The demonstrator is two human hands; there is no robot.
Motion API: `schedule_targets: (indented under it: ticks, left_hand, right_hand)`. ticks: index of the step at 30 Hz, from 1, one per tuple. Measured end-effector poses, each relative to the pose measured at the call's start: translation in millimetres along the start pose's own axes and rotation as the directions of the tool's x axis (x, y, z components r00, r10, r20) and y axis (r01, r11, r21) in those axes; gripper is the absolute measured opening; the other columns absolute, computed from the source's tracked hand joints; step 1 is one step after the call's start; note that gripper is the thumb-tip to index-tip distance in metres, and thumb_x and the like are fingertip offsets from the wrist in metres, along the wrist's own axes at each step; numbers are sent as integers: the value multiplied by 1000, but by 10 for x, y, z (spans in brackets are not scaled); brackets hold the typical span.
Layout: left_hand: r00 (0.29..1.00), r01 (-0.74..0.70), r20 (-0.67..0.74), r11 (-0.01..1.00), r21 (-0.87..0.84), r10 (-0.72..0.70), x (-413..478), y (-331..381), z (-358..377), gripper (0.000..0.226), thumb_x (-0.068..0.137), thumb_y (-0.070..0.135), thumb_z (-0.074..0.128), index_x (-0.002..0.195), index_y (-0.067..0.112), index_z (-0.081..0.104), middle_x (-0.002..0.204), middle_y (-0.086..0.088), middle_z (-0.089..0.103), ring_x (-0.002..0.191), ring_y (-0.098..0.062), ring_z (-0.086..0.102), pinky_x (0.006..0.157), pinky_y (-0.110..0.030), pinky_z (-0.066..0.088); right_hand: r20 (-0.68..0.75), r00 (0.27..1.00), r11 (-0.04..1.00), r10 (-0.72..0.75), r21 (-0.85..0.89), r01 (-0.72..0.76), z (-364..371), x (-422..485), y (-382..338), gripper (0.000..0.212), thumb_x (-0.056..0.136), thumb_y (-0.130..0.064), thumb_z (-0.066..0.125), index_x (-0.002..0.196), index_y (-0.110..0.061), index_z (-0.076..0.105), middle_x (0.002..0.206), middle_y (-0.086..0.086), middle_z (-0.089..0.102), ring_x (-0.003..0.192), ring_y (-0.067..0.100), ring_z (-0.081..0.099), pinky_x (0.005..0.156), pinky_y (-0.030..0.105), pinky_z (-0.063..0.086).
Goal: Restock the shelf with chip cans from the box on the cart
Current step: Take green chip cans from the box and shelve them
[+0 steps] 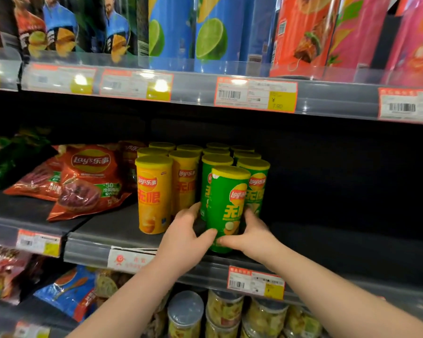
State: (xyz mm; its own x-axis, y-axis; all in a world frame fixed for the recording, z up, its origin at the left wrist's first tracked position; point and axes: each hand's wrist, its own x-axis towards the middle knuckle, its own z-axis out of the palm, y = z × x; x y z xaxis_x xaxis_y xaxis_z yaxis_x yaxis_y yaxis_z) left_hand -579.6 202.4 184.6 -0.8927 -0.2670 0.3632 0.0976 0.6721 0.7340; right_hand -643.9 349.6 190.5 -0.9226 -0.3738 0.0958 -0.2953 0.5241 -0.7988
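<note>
With the left hand (186, 230) and right hand (250, 234) curled round the base of the green chip can (226, 206), slightly tilted at the shelf's (103, 231) front edge, best square it upright and slide it back against the green row (254, 184).

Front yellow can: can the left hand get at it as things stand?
Probably yes: the front yellow can stands at the shelf edge beside the left hand, nothing between; that hand must first release the green can.
</note>
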Motion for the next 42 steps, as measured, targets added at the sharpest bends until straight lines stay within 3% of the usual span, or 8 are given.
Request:
schedule_targets:
  ticks: [4,7,10,13,22,32,36,42]
  left_hand:
    - [997,-80,41,863,500,69,-87,-188,43,64,80,65,29,116,23,61,111,-2,63,102,-23,59,80,-34,49]
    - [978,-172,5,796,581,208,-89,-357,116,54,79,57,33,82,17,69,74,-2,67,68,-24,65,54,-32,51]
    - [960,-185,-52,761,622,276,-76,-382,138,43,78,50,40,73,18,68,64,0,65,57,-21,62,47,-27,48]
    - [956,-175,-73,752,635,285,-65,-408,152,41,77,49,41,69,19,67,62,1,63,56,-20,62,46,-26,47]
    - [962,-168,-54,737,655,266,-66,-405,147,43,79,49,40,61,19,65,59,2,60,53,-18,59,45,-28,45]
    - [976,-202,62,752,628,210,-113,-305,78,64,82,56,20,83,16,70,80,-5,67,76,-26,64,66,-34,47]
    - [974,-184,30,713,677,223,-187,-296,70,51,83,54,31,71,18,65,67,0,60,63,-24,61,58,-33,45]
    - [967,-167,-11,660,733,256,-404,-291,105,48,73,54,42,85,16,69,82,0,61,75,-26,62,66,-38,51]
  right_hand:
    - [-21,1000,990,20,-137,-22,91,31,-86,89,70,-38,79,139,-16,26,142,5,37,129,20,39,100,27,36]
    - [57,995,989,81,-126,-74,92,40,-103,97,77,-32,73,149,-15,9,149,6,30,134,22,33,103,27,32]
    - [72,995,987,69,-153,-58,77,25,-105,82,80,-27,69,145,-17,19,143,6,38,123,20,42,93,23,34]
    - [25,999,983,44,-181,-39,111,40,-115,70,78,-33,72,134,-18,33,135,4,46,119,20,46,90,24,37]
    - [-32,998,966,54,-252,-60,167,82,-105,62,76,-39,73,123,-19,38,129,2,50,116,22,50,91,31,43]
    - [-14,1000,970,19,-241,-21,135,37,-88,63,77,-41,72,126,-17,41,129,4,51,115,22,50,88,28,41]
    - [-27,999,973,-27,-230,20,71,-36,-32,69,79,-40,69,134,-17,34,127,3,50,115,21,50,90,27,41]
    - [-12,956,884,-294,-384,267,1,-305,26,42,85,-35,62,122,-23,47,121,-4,51,111,16,52,92,33,45]
